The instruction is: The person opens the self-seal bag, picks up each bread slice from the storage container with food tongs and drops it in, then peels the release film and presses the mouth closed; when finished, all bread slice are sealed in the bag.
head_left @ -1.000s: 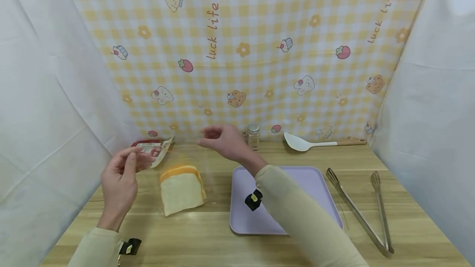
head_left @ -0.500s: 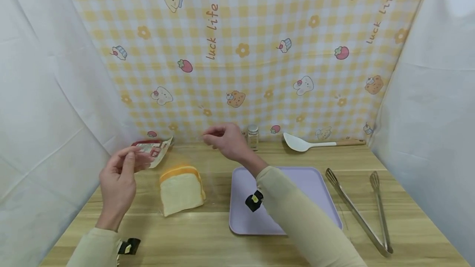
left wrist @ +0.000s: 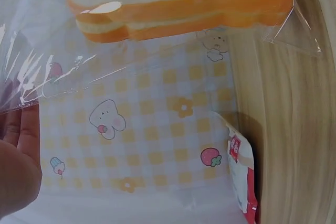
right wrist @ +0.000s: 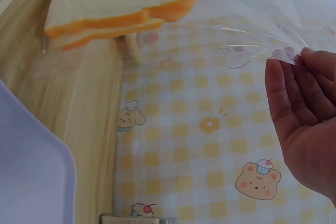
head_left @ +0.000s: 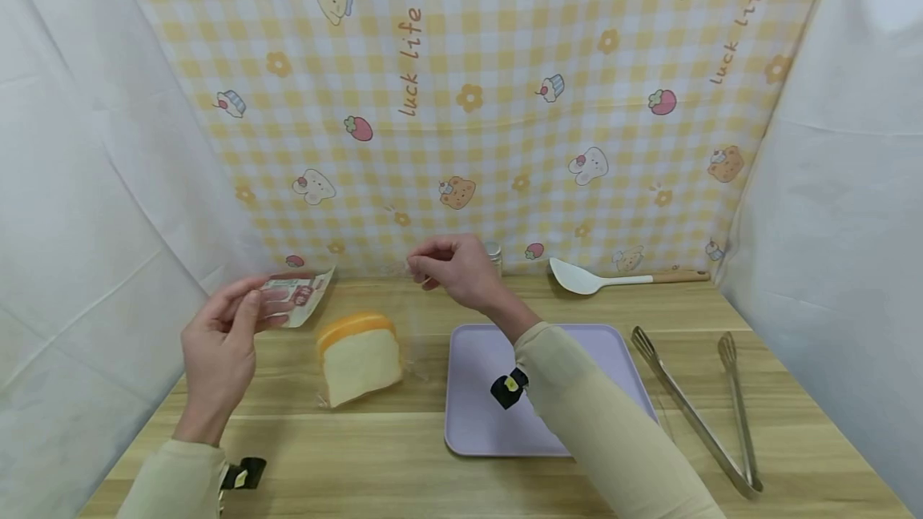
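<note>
Two slices of bread [head_left: 363, 365] with orange crust lie inside a clear plastic bag [right wrist: 239, 27], left of centre in the head view. My right hand [head_left: 461, 272] pinches the bag's upper right edge between thumb and fingers; the right wrist view shows creases running from that pinch. On the other side my left hand [head_left: 219, 355] holds the bag's left edge, thumb near the fingers, with film over the fingertips. The bag is stretched between both hands, its mouth hard to make out. In the left wrist view the bread [left wrist: 184, 11] appears through shiny film.
A red and white packet [head_left: 306, 299] lies behind my left hand. The lilac tray [head_left: 479, 415] sits beneath my right forearm. A small jar [head_left: 494, 253] stands partly hidden behind my right hand. Farther right are a white spatula [head_left: 577, 277] and metal tongs [head_left: 695, 419].
My right hand has shifted right and slightly up, still pinching the bag. My left hand has moved slightly left. The bread has tilted and shifted a little up and right.
</note>
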Demonstrator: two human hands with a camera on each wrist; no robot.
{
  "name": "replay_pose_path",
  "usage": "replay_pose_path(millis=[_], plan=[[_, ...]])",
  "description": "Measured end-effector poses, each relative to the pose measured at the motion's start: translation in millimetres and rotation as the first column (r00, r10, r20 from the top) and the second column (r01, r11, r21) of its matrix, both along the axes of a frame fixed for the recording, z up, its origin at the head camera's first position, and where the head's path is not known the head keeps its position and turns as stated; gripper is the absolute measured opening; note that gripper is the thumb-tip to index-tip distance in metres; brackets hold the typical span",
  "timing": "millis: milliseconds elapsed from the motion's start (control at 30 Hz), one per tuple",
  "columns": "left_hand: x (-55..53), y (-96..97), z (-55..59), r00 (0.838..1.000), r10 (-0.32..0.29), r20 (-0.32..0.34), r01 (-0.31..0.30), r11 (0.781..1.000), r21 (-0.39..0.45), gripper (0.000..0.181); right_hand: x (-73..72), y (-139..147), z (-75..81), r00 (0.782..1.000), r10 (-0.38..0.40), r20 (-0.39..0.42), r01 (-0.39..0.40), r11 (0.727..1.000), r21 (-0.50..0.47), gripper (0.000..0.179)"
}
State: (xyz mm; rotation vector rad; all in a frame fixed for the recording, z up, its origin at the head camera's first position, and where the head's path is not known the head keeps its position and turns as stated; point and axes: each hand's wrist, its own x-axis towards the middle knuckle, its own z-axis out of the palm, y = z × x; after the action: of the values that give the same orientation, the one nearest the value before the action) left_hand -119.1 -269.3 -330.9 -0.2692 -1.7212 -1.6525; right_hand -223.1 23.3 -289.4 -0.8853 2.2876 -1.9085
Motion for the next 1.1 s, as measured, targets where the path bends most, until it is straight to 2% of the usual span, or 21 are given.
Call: replay_pose_path(millis=[167, 333, 500, 767, 1000, 1100], plan=[[0.3, 0.5, -4.4, 0.996, 0.014, 0.084, -0.015, 1.0, 0.015, 0.026, -0.2, 1, -4.0, 1.0, 0.003, 0.008, -0.003, 1.0, 0.027, 0.013], [0.7, -2.0, -8.8, 0.994, -0.017, 0.109, 0.017, 1.0, 0.004, 0.031, -0.8, 0, -6.4, 1.0, -0.009, 0.018, 0.008, 0.999, 0.037, 0.014], [1.8, -6.4, -14.3, 0.989, -0.051, 0.142, 0.053, 0.999, -0.011, 0.029, -0.6, 0, -5.2, 1.0, -0.013, 0.024, 0.013, 0.999, 0.039, 0.014], [4.4, -8.1, -17.7, 0.986, -0.058, 0.157, 0.06, 0.998, -0.01, 0.023, 1.0, 1, -4.2, 0.999, -0.01, 0.038, 0.009, 0.999, 0.036, 0.014], [2.1, -5.7, -13.5, 0.994, -0.056, 0.092, 0.052, 0.997, 0.049, 0.016, -0.4, 1, -5.4, 0.999, -0.016, 0.042, 0.015, 1.0, 0.019, 0.014], [1.6, -5.4, -12.1, 0.995, -0.051, 0.085, 0.044, 0.996, 0.081, 0.016, -0.9, 2, -5.8, 0.999, -0.011, 0.036, 0.011, 1.0, 0.011, 0.015]])
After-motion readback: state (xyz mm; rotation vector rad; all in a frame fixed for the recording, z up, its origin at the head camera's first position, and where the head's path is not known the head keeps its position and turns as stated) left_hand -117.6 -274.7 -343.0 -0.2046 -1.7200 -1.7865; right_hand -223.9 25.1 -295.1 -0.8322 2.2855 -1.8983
